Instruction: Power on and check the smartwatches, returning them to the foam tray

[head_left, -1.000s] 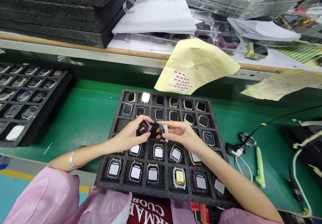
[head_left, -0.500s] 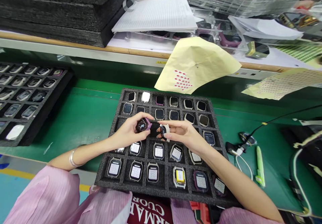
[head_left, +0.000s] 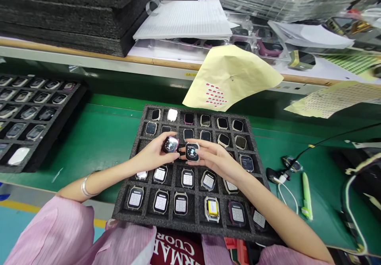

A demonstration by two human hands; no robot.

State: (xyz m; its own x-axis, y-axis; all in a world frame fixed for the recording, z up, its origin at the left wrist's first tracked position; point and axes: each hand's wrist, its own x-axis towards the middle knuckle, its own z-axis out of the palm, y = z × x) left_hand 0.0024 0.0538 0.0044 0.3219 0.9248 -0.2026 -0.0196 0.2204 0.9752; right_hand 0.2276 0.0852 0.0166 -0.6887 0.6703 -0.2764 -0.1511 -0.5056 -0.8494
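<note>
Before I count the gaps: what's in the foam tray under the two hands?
Under the left hand and right hand, the foam tray shows partly hidden watch bodies in pockets. Pockets directly beneath the hands are covered.

Green-topped workbench (head_left: 98,138), wooden-edged shelf (head_left: 89,53)

The left hand (head_left: 154,154) pinches a small pink-cased watch body (head_left: 170,144), its lit screen facing up, and the right hand (head_left: 212,158) holds a pale-cased watch body (head_left: 192,151) just beside it, screen also lit. Both hover over the middle rows of a black foam tray (head_left: 134,146) divided into square cells, most holding similar watch bodies, on a green bench top (head_left: 98,138). A cream paper envelope (head_left: 235,76) hangs beyond the tray, and what may be a green pen (head_left: 306,195) lies to the right.
</note>
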